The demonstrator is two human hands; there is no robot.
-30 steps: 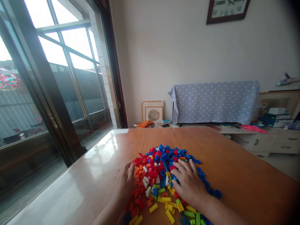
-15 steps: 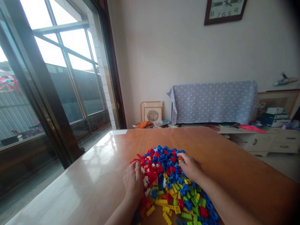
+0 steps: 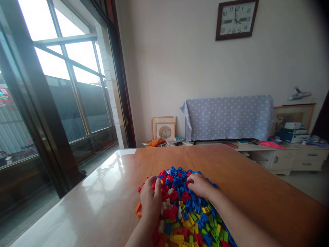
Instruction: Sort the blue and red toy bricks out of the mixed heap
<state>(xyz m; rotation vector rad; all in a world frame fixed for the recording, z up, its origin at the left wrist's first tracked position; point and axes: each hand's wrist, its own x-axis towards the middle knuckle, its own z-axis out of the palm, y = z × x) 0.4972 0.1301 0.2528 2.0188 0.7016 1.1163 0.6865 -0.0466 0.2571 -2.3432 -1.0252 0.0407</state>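
A heap of toy building bricks (image 3: pixel 180 195) in blue, red, yellow, green, white and orange lies across the table in front of me. My left hand (image 3: pixel 150 197) rests at the heap's left side, thumb and fingers apart, with red bricks showing between them. On the far right part of the heap, my right hand (image 3: pixel 200 186) has its fingers curled together around a red brick (image 3: pixel 189 180). Blue bricks (image 3: pixel 177 175) lie between the two hands. A couple of orange bricks (image 3: pixel 138 208) sit just left of my left wrist.
The glossy wooden table (image 3: pixel 102 206) reaches toward a wall with a clock (image 3: pixel 236 20). Behind it stand a low cabinet (image 3: pixel 280 161), a dotted cloth cover (image 3: pixel 228 118) and a framed picture (image 3: pixel 164 131). A large glass sliding door (image 3: pixel 74 96) is at the left.
My view has tilted up slightly. My right hand has moved left, further into the heap, and its fingers have closed on a red brick. Orange bricks now show left of my left hand.
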